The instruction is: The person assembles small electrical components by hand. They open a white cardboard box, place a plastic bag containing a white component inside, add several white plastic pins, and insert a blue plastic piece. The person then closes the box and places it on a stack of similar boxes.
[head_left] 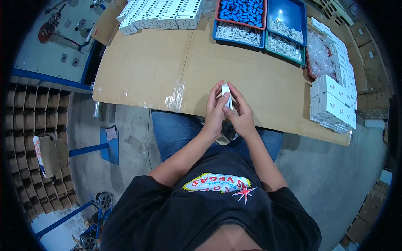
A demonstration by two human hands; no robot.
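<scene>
Close to the table's near edge, a slim white box [226, 90] stands between my two hands. My left hand [215, 109] closes on its left side, thumb laid against the face. From the other side my right hand [241, 115] grips it, fingers reaching up behind and thumb near the lower end. Much of the box is covered by my fingers, so I cannot tell whether its flap is up. Both hands are just over the cardboard-covered table [146, 67].
White boxes [180, 19] stand in rows at the far left, with more stacked boxes [335, 106] at right. Far trays hold blue pieces [240, 11] and white pieces [238, 34]. A bag of clear plastic [320, 54] lies beside them. Left of the table is a cardboard divider rack [25, 121].
</scene>
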